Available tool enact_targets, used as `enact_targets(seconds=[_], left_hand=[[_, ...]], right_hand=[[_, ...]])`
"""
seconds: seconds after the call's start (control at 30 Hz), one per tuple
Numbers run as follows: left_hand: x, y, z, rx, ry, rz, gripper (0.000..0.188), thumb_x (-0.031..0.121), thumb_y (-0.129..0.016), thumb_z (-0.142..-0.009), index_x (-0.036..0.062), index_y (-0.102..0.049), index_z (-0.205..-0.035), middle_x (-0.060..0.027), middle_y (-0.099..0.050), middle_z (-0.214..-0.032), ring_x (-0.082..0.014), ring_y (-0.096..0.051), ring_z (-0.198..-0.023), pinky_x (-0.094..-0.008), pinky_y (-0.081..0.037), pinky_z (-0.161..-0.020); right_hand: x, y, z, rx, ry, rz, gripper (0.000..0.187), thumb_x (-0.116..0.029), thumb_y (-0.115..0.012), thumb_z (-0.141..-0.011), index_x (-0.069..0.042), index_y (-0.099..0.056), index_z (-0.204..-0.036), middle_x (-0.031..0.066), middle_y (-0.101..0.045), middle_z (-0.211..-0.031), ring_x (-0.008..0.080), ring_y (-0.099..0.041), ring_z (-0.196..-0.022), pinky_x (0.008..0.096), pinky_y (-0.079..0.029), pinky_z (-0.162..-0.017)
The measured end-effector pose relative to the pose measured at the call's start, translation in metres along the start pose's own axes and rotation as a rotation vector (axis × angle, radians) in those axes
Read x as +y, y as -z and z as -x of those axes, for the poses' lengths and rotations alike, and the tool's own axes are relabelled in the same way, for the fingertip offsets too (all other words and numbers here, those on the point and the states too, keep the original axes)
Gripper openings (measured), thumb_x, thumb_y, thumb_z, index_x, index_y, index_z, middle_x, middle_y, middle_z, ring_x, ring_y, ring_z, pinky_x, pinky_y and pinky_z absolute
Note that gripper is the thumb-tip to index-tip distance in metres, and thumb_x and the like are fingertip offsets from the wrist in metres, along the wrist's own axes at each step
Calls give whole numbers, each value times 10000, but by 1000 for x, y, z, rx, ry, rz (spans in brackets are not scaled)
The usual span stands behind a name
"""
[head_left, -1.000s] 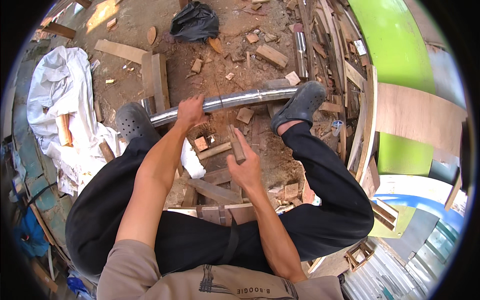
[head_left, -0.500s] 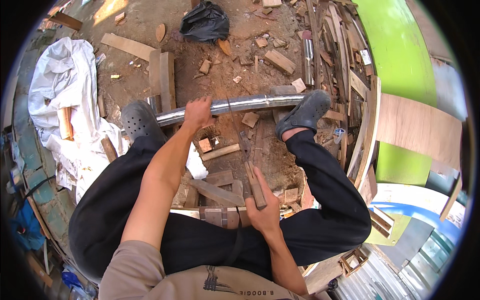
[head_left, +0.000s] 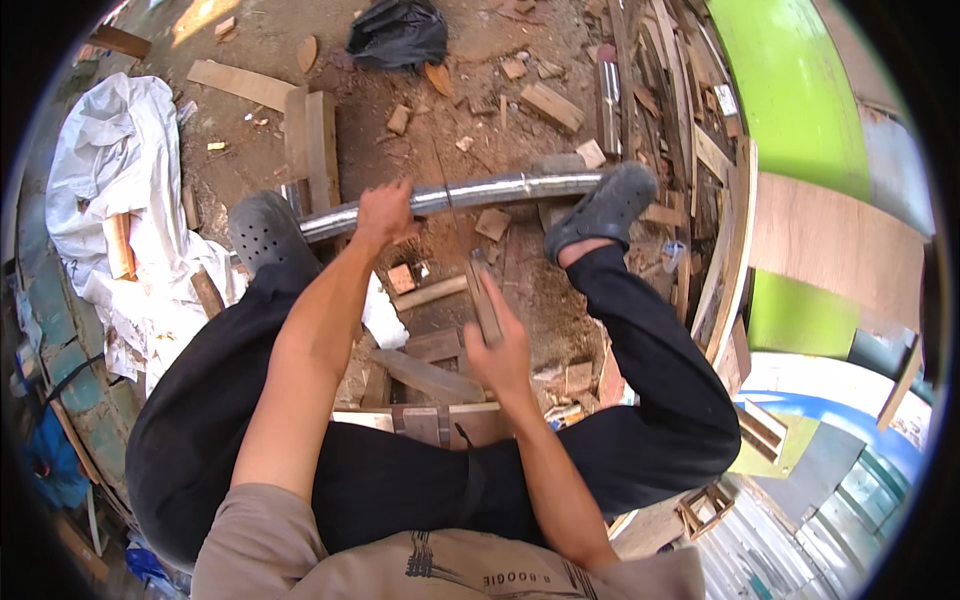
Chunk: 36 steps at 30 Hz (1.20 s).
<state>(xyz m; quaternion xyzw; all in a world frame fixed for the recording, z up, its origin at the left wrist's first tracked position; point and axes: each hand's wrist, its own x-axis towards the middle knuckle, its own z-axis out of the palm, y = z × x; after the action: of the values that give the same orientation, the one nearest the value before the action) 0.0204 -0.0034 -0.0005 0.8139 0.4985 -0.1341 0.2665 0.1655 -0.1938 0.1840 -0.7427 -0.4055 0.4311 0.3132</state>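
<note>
A shiny silver pipe (head_left: 510, 190) runs crosswise in front of me, with my dark clogs, the left (head_left: 268, 232) and the right (head_left: 612, 208), against its two ends. Closed around the pipe, left of the middle, is my left hand (head_left: 385, 214). My right hand (head_left: 502, 358) is wrapped around the wooden handle of a handsaw (head_left: 484, 305), its forefinger stretched along the handle. The saw's thin, dark blade crosses the pipe just right of my left hand, pointing away from me. Whether its teeth are cutting in cannot be made out.
Wood offcuts (head_left: 552, 107) lie scattered on the dirt, and long boards (head_left: 690, 150) are heaped at the right. A white sack (head_left: 110, 170) lies at the left. A black plastic bag (head_left: 398, 35) is at the far side. Wooden blocks (head_left: 430, 375) lie between my legs.
My right hand and the saw have moved forward, away from me, so the blade reaches farther past the pipe. My left hand keeps its hold. The whole view has shifted slightly.
</note>
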Motion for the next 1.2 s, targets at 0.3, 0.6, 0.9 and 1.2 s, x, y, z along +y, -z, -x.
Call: enact_targets(seconds=[0.3,0.6,0.9,1.2], left_hand=[[-14,8,-8,108,-1,4,779,404,-888,-670,79,-567,-1302,-156,-693,-1234,-343,-674,-1154,-510,-526,-973],[-22,9,-9,184,-32,18,675,384,-867,-660,71,-593,-1192,-167,-696,-1157,-366,-680,-1110,-513,-537,-925],[-12,-6,-4,113,-23,24,708,367,-886,-652,75,-598,-1229,-163,-691,-1176,-365,-688,-1087,-498,-541,-924],[-1,1,-3,-1,5,10,835,409,-892,-660,77,-555,-1348,-152,-667,-1298,-345,-657,-1186,-523,-509,-992]], right_hand=[[-35,26,48,1,58,-78,655,-1,-586,-855,-45,-522,-1505,241,-682,-1328,250,-682,-1192,329,-510,-976],[-22,12,24,-14,120,20,657,-16,-577,-867,7,-485,-1518,261,-652,-1365,356,-609,-1326,370,-470,-1083],[-30,2,-43,-102,-196,-124,675,36,-524,-847,37,-466,-1519,250,-622,-1418,306,-582,-1358,350,-430,-1110],[-29,5,-15,-85,-156,-54,656,-13,-575,-866,-13,-487,-1516,256,-630,-1397,312,-626,-1301,359,-461,-1076]])
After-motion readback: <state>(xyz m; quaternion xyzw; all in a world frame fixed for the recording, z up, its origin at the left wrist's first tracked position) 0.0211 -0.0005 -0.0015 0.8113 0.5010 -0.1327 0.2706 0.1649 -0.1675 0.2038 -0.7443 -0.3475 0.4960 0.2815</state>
